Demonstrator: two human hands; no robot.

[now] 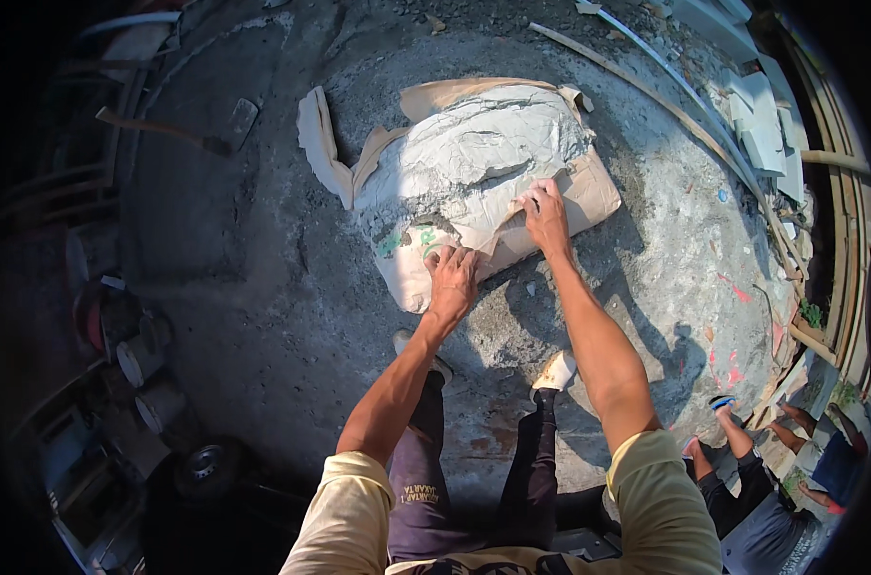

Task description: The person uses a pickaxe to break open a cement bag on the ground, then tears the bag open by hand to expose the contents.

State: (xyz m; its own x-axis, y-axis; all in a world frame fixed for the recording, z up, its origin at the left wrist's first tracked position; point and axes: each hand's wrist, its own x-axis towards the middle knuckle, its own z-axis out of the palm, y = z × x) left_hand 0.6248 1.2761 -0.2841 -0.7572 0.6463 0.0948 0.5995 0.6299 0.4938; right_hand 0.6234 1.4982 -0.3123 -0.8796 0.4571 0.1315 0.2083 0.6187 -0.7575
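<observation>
By the fingers of the right hand, a torn flap of brown paper is held in a narrow pinch near the middle of the bag's near edge. The fingers of the left hand are curled and set against the paper closer to the near left corner; whether paper is gripped there cannot be told. The paper bag itself is laid on the ground, just ahead of the person's shoes. Its top is ripped open, and grey powder is exposed from the far edge almost to the hands. A paper strip is folded out past the far left corner. Farther off, a long-handled tool is seen toward the ground's far left corner, and a wooden strip is laid along its far right. Buckets are clustered at the left edge; other people are seen at the near right corner.
</observation>
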